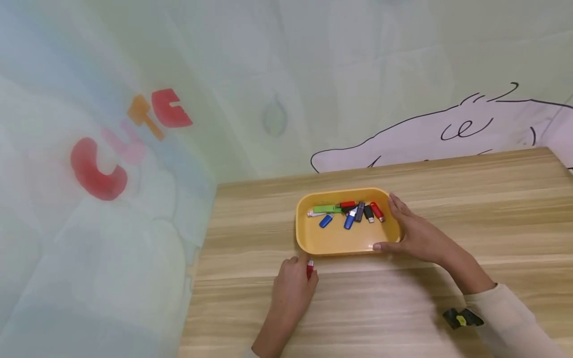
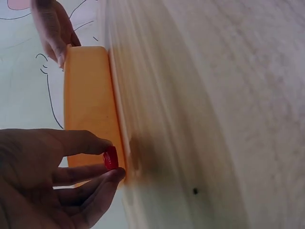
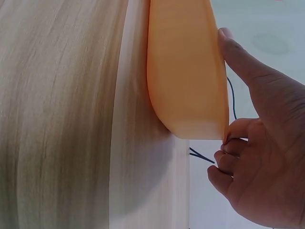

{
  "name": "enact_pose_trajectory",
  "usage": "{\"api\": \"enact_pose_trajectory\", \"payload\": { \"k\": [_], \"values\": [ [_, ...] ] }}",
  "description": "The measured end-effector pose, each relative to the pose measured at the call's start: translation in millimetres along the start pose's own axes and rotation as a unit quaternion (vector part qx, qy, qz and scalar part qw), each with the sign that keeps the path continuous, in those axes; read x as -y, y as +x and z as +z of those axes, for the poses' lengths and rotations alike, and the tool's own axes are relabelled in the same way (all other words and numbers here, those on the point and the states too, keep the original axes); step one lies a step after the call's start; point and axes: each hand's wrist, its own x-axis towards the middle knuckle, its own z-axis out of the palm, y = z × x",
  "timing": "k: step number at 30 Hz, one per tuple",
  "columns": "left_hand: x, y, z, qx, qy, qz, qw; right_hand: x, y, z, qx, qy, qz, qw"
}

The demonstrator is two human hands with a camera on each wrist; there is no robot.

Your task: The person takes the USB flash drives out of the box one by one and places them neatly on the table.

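Observation:
A yellow plastic tray (image 1: 340, 243) stands on the wooden table with several USB flash drives in it: green (image 1: 325, 209), blue (image 1: 350, 219), black (image 1: 369, 214), grey and red (image 1: 377, 211) ones, bunched toward its far side. My right hand (image 1: 418, 233) grips the tray's right end, thumb on the near rim and fingers round the far corner. Just in front of the tray's near left corner, my left hand (image 1: 293, 283) pinches a red USB flash drive (image 1: 310, 269) between thumb and fingers. In the left wrist view the red drive (image 2: 110, 158) shows end-on, overlapping the tray's side.
The wooden table (image 1: 250, 223) reaches back to a cloth backdrop (image 1: 268, 89) with a line drawing and coloured letters. A dark bow-like piece with a yellow middle (image 1: 462, 319) sits at the right sleeve.

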Motion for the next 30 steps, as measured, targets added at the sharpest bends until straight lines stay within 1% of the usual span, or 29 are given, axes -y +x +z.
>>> {"api": "enact_pose_trajectory", "payload": {
  "k": [2, 4, 8, 12, 17, 21, 23, 26, 30],
  "values": [
    [0.8, 1.3, 2.9, 0.007, 0.001, -0.005, 1.0, 1, 0, 0, 0.0, 0.001, -0.001, 1.0],
    [2.0, 1.9, 5.9, 0.005, 0.002, -0.006, 1.0, 1, 0, 1, -0.001, 0.001, -0.001, 1.0],
    [3.0, 1.4, 10.4, -0.012, 0.013, 0.006, 0.9998, 0, 0, 2, -0.002, 0.004, -0.003, 1.0],
    [2.9, 1.3, 13.3, -0.032, 0.045, 0.023, 0.9982, -2, -1, 2, -0.005, 0.003, -0.005, 1.0],
    [3.7, 3.2, 15.6, -0.038, 0.086, 0.039, 0.9949, -2, 0, 3, -0.004, 0.01, -0.005, 1.0],
    [5.2, 4.2, 16.1, -0.046, 0.103, 0.052, 0.9922, -1, 0, 2, -0.002, 0.014, -0.003, 1.0],
    [5.5, 4.7, 15.9, -0.046, 0.108, 0.053, 0.9917, -1, 1, 2, -0.002, 0.015, -0.004, 1.0],
    [5.1, 4.7, 15.0, -0.037, 0.113, 0.048, 0.9917, 0, 1, 2, -0.001, 0.014, -0.003, 1.0],
    [4.8, 3.8, 14.6, -0.029, 0.124, 0.048, 0.9906, 0, 1, 2, 0.0, 0.013, -0.001, 1.0]
  ]
}}
